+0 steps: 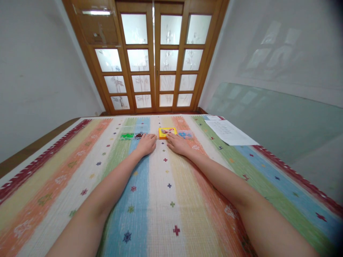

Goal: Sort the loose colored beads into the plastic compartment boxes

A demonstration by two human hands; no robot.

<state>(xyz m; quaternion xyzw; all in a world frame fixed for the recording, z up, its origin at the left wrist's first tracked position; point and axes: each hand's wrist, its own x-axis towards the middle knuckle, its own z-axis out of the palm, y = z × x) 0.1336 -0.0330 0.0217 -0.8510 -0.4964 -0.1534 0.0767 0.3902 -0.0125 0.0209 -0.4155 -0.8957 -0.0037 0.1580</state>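
My left hand (147, 144) lies on the striped tablecloth with its fingers stretched forward, beside a clear plastic case of dark red pieces (138, 135). Left of that are bright green pieces (127, 136), also in clear plastic. A small yellow box (166, 130) with printing on it stands between the hands. Fingers of my right hand (177, 144) reach its front right corner and appear to touch it, flat and not wrapped round it. Blue pieces (185, 135) in a clear container sit just beyond the right hand. What the small pieces are is too small to tell.
The striped tablecloth (160, 200) covers the long table. A printed white sheet (230, 132) lies at the far right. Behind the table stand wooden doors with glass panes (168, 60). A pale glass panel (273, 114) leans along the right wall.
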